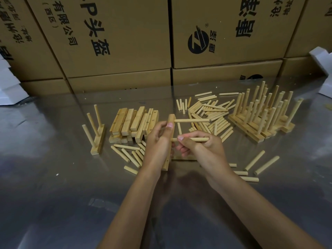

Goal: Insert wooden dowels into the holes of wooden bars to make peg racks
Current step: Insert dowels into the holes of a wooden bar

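My left hand [158, 141] grips a wooden bar [169, 151] held almost upright above the table. One dowel [192, 120] sticks out sideways to the right from the bar's top hole. My right hand [199, 146] pinches a second dowel [195, 139] whose left end meets the bar at its middle hole. The bar's lowest hole shows empty near its bottom end. A stack of bare bars [134, 123] lies just left of my hands, and a heap of loose dowels [210, 114] lies behind them.
Finished peg racks [264, 114] stand clustered at the right; one more rack [96, 133] stands at the left. Loose dowels [129, 155] lie scattered on the shiny metal table [71, 194], some at right [262, 164]. Cardboard boxes [125, 42] wall off the back.
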